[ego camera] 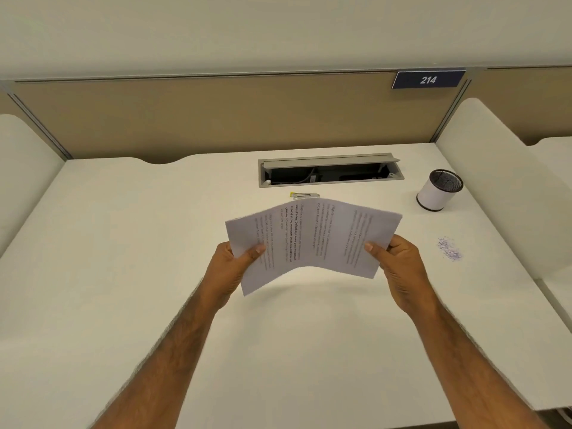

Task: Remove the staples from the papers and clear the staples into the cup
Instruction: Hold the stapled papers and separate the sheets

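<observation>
The left grip (pixel 238 264) pinches the left edge of the papers (pixel 312 236), thumb pressed on top and fingers hidden beneath. The printed sheets arch upward in the middle, held above the white counter (pixel 123 243). Just past their far edge lies a small yellow-and-silver tool (pixel 305 195). The right grip (pixel 399 267) pinches the right edge the same way. Farther right stands the cup (pixel 439 190), and nearer lies a bluish speckled patch (pixel 450 249). I cannot tell if the patch is staples.

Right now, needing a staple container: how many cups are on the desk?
1: a white cylindrical cup with black mesh rim, upright, far right on the white desk.
</observation>
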